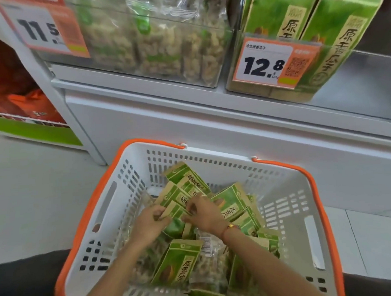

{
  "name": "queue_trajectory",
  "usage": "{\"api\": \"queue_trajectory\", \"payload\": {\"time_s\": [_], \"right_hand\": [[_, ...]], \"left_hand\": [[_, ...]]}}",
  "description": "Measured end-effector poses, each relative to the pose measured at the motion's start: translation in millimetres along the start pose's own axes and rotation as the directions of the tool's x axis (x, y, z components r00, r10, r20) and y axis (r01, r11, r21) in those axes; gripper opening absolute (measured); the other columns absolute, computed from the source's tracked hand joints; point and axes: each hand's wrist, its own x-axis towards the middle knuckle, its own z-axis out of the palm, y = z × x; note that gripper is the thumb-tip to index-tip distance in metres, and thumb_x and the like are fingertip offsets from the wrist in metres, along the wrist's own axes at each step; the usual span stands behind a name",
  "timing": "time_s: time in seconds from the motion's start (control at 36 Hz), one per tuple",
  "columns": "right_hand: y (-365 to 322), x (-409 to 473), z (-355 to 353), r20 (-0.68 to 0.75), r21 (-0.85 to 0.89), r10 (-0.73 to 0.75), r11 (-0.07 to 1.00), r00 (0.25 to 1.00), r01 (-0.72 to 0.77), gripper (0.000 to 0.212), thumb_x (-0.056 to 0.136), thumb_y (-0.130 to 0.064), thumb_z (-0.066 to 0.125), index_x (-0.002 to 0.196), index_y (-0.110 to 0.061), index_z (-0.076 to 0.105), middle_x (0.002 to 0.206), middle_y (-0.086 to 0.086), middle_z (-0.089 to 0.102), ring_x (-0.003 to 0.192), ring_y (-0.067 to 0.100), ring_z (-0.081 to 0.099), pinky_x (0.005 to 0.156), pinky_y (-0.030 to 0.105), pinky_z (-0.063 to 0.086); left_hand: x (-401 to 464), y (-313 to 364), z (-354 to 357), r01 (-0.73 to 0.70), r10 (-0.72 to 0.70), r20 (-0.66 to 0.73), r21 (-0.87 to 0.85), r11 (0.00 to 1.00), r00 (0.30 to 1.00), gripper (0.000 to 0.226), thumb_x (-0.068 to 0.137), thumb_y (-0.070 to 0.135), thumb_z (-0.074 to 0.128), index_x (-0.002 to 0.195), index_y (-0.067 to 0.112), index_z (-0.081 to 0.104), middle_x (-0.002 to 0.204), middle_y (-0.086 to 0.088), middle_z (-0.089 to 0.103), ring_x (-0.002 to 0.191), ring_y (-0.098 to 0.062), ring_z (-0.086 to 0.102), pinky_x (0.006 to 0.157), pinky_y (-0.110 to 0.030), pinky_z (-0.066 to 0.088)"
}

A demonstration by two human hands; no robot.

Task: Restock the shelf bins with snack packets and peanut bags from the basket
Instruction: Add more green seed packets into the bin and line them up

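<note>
Green snack packets [181, 201] gripped by both hands [148, 224] inside basket [284, 202]

White perforated plastic basket [132, 174]; matt paper packets [232, 202].

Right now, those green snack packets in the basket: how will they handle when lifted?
The green snack packets are probably light and semi-stiff: they look like flat paper-like pouches that hold their shape. They lie loosely overlapped in the basket, so neighbours may slide. Both hands, left hand and right hand, pinch one, suggesting easy grip.
</note>
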Motion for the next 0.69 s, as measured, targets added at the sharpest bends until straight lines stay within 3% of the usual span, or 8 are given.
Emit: {"api": "queue_trajectory", "payload": {"time_s": [0.14,0.25,0.31,0.36,0.42,0.5,0.58,0.69], "right_hand": [[5,-8,-16,-0.026,0.283,-0.046,0.958,0.999,0.051,0.011,0.087,-0.016,0.066,0.085,-0.014,0.055,0.081,-0.002,0.06,0.075,0.011,0.058,0.073,0.026,0.054],[-6,-13,-43,-0.182,0.69,0.069,0.719,0.981,0.077,0.009,0.087,-0.01,0.065,0.092,-0.004,0.06,0.086,0.013,0.068,0.074,0.01,0.064,0.064,0.014,0.052],[-14,-11,-54,-0.175,0.787,0.119,0.613,0.977,0.066,0.017,0.089,-0.012,0.064,0.099,0.001,0.06,0.092,0.023,0.068,0.079,0.018,0.065,0.065,0.018,0.055],[-19,-5,-56,-0.102,0.827,0.099,0.561,0.99,0.029,0.021,0.093,-0.015,0.057,0.105,0.002,0.061,0.091,0.016,0.07,0.083,0.019,0.067,0.075,0.024,0.057],[-18,4,-50,-0.071,0.722,0.111,0.691,0.991,-0.026,0.024,0.098,-0.016,0.048,0.107,0.0,0.063,0.094,0.007,0.069,0.081,0.017,0.064,0.074,0.024,0.055],[-13,17,-32,-0.064,0.13,0.045,0.991,0.997,-0.037,0.023,0.094,-0.023,0.054,0.111,-0.009,0.063,0.105,0.006,0.065,0.082,0.017,0.058,0.076,0.032,0.054],[-14,19,-6,0.054,-0.254,0.072,0.966,0.996,-0.056,0.051,0.078,-0.041,0.072,0.115,-0.011,0.053,0.11,0.006,0.059,0.1,0.022,0.055,0.087,0.037,0.05],[-15,18,5,-0.004,-0.313,0.077,0.947,0.997,-0.075,0.041,0.071,-0.043,0.078,0.091,-0.015,0.054,0.099,0.004,0.058,0.092,0.02,0.054,0.078,0.032,0.048]], "left_hand": [[-5,21,-11,-0.073,0.071,-0.016,-0.197,0.978,0.997,0.017,0.081,0.021,0.072,0.091,0.032,0.065,0.094,0.015,0.065,0.09,-0.006,0.06,0.089,-0.026,0.047],[-7,38,-22,0.011,0.005,0.039,-0.411,0.912,0.999,0.06,0.074,0.028,0.077,0.126,0.027,0.046,0.119,0.01,0.053,0.109,-0.013,0.054,0.091,-0.031,0.048],[-11,47,-25,0.004,0.029,0.072,-0.411,0.912,0.997,0.052,0.081,0.031,0.07,0.126,0.028,0.044,0.12,0.009,0.053,0.11,-0.011,0.053,0.09,-0.028,0.047],[-10,50,-27,-0.045,0.064,0.034,-0.406,0.913,0.997,0.038,0.087,0.031,0.062,0.123,0.027,0.047,0.121,0.006,0.056,0.101,-0.007,0.057,0.079,-0.019,0.049],[-9,47,-31,-0.09,0.068,-0.067,-0.408,0.909,0.995,0.034,0.091,0.025,0.059,0.123,0.02,0.048,0.118,0.004,0.054,0.096,-0.005,0.056,0.07,-0.013,0.045],[-4,40,-37,-0.119,0.048,-0.2,-0.359,0.926,0.979,0.028,0.092,0.02,0.058,0.117,0.017,0.045,0.11,0.006,0.054,0.106,-0.015,0.053,0.08,-0.025,0.043],[-3,39,-38,-0.082,-0.002,-0.215,-0.383,0.92,0.977,0.023,0.095,0.019,0.055,0.112,0.016,0.04,0.095,0.011,0.05,0.087,-0.006,0.052,0.065,-0.018,0.039],[-3,40,-34,-0.078,-0.016,-0.205,-0.44,0.895,0.979,0.024,0.095,0.012,0.054,0.112,0.014,0.036,0.095,0.008,0.05,0.087,-0.009,0.053,0.066,-0.018,0.039]]}}
